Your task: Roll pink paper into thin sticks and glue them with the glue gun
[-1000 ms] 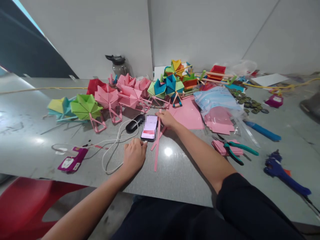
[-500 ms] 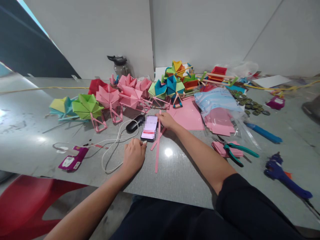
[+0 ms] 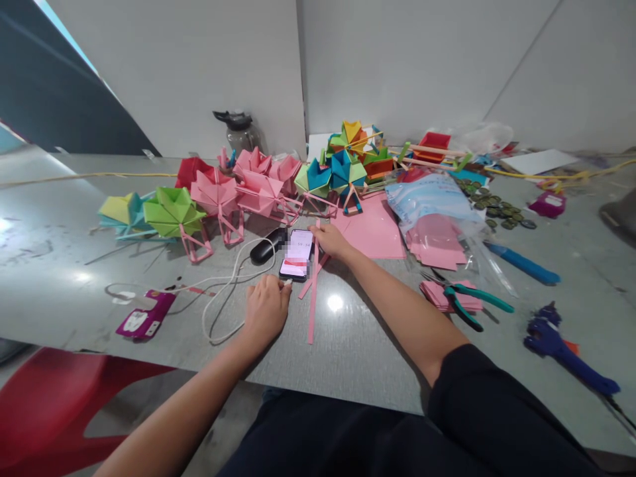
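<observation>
A phone (image 3: 299,250) with a lit, partly blurred screen lies face up on the grey table. My left hand (image 3: 268,305) is closed at the phone's lower end, pinching the white plug of the charging cable (image 3: 218,297). At the upper right edge of the phone, my right hand (image 3: 330,240) grips its side with the fingertips; part of those fingers is hidden. Pink paper strips (image 3: 313,311) lie just right of the phone, running under my right hand. A black computer mouse (image 3: 265,247) sits close by on the left.
Folded paper models (image 3: 216,192) line the back left, with a water bottle (image 3: 242,134) behind. Pink sheets (image 3: 375,232), a plastic bag (image 3: 432,199), pliers (image 3: 462,301), a blue-handled tool (image 3: 524,263) and a glue gun (image 3: 566,354) occupy the right. A purple box (image 3: 146,315) lies left; a red chair (image 3: 50,404) stands below.
</observation>
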`<state>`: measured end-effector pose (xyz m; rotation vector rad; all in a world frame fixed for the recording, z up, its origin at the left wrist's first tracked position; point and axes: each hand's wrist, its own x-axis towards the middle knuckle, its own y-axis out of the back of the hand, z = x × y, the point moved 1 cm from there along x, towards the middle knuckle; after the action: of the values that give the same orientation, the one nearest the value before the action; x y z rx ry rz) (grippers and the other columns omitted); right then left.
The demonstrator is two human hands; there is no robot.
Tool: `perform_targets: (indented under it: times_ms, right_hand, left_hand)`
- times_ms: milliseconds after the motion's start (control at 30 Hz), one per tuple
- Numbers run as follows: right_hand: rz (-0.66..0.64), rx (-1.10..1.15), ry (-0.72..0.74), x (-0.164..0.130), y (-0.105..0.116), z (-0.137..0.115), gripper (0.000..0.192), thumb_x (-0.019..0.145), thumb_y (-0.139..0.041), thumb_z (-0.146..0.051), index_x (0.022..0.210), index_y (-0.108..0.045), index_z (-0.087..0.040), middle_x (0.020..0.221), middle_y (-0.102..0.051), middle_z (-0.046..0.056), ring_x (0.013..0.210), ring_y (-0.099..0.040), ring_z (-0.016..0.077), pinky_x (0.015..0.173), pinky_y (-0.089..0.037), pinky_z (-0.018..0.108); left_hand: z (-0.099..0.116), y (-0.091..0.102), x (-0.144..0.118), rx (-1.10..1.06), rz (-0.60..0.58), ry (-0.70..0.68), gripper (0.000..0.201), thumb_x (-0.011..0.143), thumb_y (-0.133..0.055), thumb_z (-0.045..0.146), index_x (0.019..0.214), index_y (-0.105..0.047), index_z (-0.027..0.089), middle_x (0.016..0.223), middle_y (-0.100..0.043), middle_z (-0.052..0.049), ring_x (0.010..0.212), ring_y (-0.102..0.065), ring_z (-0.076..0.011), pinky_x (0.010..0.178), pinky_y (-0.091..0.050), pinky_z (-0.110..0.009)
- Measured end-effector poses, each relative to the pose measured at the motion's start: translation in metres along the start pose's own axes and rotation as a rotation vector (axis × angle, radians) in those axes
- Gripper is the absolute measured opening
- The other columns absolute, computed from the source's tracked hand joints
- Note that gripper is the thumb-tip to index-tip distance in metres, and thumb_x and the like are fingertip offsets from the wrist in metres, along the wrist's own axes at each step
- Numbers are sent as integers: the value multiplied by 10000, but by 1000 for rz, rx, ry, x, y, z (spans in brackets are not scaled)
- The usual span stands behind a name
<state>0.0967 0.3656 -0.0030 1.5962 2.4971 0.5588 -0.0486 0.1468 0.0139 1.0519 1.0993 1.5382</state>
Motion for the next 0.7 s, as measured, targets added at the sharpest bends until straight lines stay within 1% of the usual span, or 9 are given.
perform_targets:
  times_ms: [133, 267, 400, 533, 700]
  right_hand:
    - [-3, -17, 3, -1, -1, -1, 450, 1003, -532, -423, 595, -533, -232, 611, -581, 3, 664, -549, 197, 735, -440, 333]
    - [-6, -37, 5, -2, -2, -2, 439, 1018, -489, -364, 605, -539, -226, 639, -605, 10, 660, -542, 199, 734, -430, 337]
    - [4, -51, 16, -4, -4, -3, 424, 1022, -484, -358, 624, -544, -227, 663, -620, 13, 689, -548, 206, 748, -429, 334]
    - [15, -54, 27, -6, -4, -4, 410, 1022, -474, -372, 649, -559, -224, 690, -630, 12, 710, -558, 200, 751, -422, 319]
    - [25, -40, 31, -8, -1, -6, 403, 1012, -473, -373, 641, -531, -224, 672, -608, -6, 694, -539, 178, 710, -385, 294]
  left_hand:
    - [0, 0, 1, -1, 1, 4, 235, 1074, -418, 356, 1005, -580, 200, 1030, -703, -131, 1035, -661, -316, 907, -444, -432]
    - [2, 4, 1, 27, -13, 16, 260, 1069, -425, 367, 1020, -607, 188, 1039, -719, -137, 1041, -666, -315, 910, -442, -431]
    - [11, 9, 3, 91, -58, 6, 330, 1073, -410, 394, 982, -645, 181, 985, -750, -142, 985, -691, -325, 930, -425, -457]
    - [21, 13, 8, 116, -93, -3, 356, 1065, -404, 372, 943, -672, 173, 938, -764, -158, 929, -712, -340, 924, -424, -479]
    - [21, 16, 13, 94, -89, -13, 357, 1064, -406, 368, 920, -673, 180, 922, -756, -151, 901, -717, -336, 907, -433, -471]
